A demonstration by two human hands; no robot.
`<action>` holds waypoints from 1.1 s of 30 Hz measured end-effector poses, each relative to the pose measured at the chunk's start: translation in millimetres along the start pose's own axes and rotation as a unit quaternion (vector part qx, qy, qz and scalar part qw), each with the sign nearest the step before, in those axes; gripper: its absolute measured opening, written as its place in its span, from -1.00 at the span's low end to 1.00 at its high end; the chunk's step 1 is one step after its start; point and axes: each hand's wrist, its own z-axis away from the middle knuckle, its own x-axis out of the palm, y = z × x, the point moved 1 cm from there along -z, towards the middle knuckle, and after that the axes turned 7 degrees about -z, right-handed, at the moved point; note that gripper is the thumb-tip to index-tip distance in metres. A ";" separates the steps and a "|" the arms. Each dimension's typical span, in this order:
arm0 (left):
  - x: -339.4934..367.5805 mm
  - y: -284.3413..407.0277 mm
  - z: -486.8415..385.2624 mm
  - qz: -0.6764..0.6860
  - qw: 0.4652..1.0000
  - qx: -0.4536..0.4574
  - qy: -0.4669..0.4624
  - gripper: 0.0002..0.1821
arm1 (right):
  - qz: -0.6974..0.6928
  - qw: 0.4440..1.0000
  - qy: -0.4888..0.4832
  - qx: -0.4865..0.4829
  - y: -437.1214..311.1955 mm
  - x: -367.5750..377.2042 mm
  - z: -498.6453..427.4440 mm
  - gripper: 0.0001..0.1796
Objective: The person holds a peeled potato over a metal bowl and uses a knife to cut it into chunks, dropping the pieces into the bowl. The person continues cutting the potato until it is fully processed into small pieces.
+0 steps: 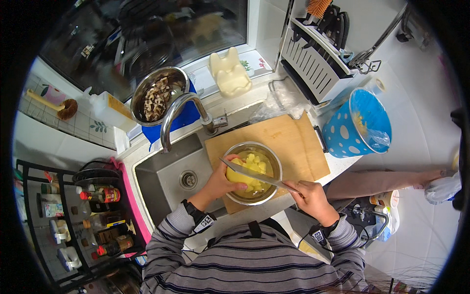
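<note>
My left hand [216, 182] grips a peeled yellow potato [235, 177], holding it above a stainless steel bowl [278, 161]. A kitchen knife [257, 175] is in my right hand [310, 196], its blade lying across the potato and over the bowl. Inside the bowl are several cut yellow chunks [257, 162], which look to be in water. The bowl stands on a wooden cutting board [297, 147] that partly overhangs the sink's right side. The blade hides part of the potato and the chunks.
Left of the board is a steel sink [165, 180] under a curved faucet [187, 97]. Behind it, a steel bowl of sliced mushrooms [158, 97] rests on a blue cloth [183, 117]. A blue dotted bin [337, 128] and a knife rack [315, 62] stand right. Bottles fill a black rack [66, 191].
</note>
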 end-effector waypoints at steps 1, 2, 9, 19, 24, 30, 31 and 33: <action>-1.2 1.5 1.3 0.006 1.000 -0.027 -0.009 -0.06 | 0.001 1.000 -0.008 -0.001 1.1 -0.1 0.1 -0.64; -2.8 2.7 2.7 0.025 0.998 -0.046 -0.024 -0.06 | -0.013 1.000 -0.009 -0.009 2.0 0.0 0.3 -0.64; -6.3 0.2 4.5 0.309 0.917 -0.179 -0.175 -0.09 | -0.080 0.997 -0.016 -0.011 2.6 4.3 -6.1 -0.69; -14.2 18.9 -5.2 -0.069 0.980 -0.110 -0.149 -0.03 | -0.075 0.997 0.003 -0.028 14.3 11.9 -10.6 -0.82; -1.1 6.4 -5.1 0.297 0.908 -0.176 -0.237 -0.15 | -0.090 0.995 -0.016 0.040 14.7 15.1 -9.0 -0.78; 26.3 -1.1 -4.3 0.238 0.956 -0.171 -0.015 -0.20 | -0.041 0.997 0.053 0.033 15.7 23.5 -12.4 -0.74; 33.9 -3.4 -4.5 0.212 0.963 -0.167 0.017 -0.21 | -0.031 0.997 0.074 0.021 15.4 27.3 -13.5 -0.74; 45.6 -9.3 -5.3 0.172 0.968 -0.165 0.077 -0.23 | -0.050 0.992 0.089 0.070 16.6 35.5 -14.3 -0.80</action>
